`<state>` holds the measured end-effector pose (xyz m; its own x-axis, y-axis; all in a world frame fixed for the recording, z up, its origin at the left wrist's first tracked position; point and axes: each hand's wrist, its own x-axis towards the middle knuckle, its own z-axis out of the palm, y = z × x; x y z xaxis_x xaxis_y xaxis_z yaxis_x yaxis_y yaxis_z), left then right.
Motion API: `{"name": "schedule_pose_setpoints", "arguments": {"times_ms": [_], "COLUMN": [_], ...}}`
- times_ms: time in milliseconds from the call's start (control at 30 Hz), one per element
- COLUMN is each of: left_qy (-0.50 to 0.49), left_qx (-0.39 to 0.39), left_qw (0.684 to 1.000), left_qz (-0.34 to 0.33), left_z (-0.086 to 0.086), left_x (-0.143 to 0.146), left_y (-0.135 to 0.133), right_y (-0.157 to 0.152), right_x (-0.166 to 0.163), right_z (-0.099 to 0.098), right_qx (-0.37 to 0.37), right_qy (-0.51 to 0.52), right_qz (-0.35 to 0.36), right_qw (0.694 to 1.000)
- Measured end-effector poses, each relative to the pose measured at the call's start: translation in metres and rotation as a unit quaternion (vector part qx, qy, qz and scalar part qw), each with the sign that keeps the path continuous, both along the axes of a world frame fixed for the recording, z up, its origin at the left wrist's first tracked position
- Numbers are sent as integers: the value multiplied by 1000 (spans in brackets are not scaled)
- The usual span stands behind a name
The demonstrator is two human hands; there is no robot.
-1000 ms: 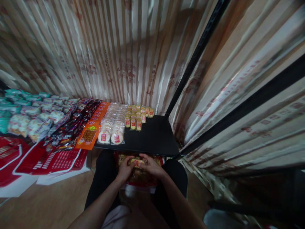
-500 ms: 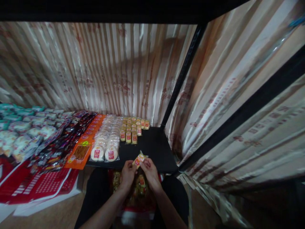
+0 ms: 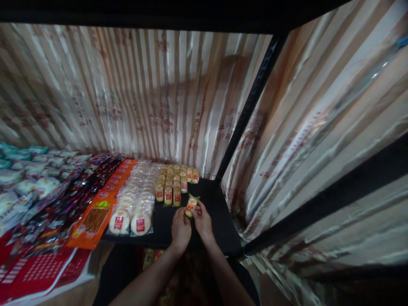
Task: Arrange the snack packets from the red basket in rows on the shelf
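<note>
My left hand and my right hand together pinch one small wrapped snack packet, yellow with a red label. They hold it over the black shelf, just to the right of the front row of like small packets standing in rows. Both forearms reach up from the bottom of the head view.
Left of the small packets lie two rows of round white cakes in clear wrap, then orange packs, dark packs and pale bags. A striped plastic sheet backs the shelf; a black post stands at its right corner.
My hands lifted a packet from the bag in my lap and carried it forward over the shelf, close to the packet rows. The camera tilted up and forward.
</note>
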<state>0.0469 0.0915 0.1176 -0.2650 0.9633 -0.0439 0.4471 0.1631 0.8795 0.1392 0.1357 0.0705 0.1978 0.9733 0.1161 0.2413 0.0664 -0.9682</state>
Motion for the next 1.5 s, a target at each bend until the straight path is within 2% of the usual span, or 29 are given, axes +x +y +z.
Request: {"name": "schedule_pose_setpoints", "arguments": {"times_ms": [200,467,733,1133,1333,1500], "left_qy": [-23,-31,-39,-43,-42,-40], "left_qx": [41,1,-33,-10,-19,-8], "left_qw": [998,998,998,999,998,999], "left_qz": [-42,-45,-38,-31,-32,-26], "left_z": [-1,-7,-4,-9,-11,-15], "left_x": [9,6,3,1,0,1], "left_y": [26,47,50,54,57,57], "right_y": [42,66,71,66,65,66], "right_x": [-3,-11,-16,-20,-23,-24], "right_z": [6,9,12,0,-1,-5], "right_qx": [-12,-18,-11,46,39,39], "right_qy": [-60,-144,-162,-145,-144,-152], "right_qz": [-4,9,-4,-7,17,-11], "right_qw": [998,989,987,988,989,988]}}
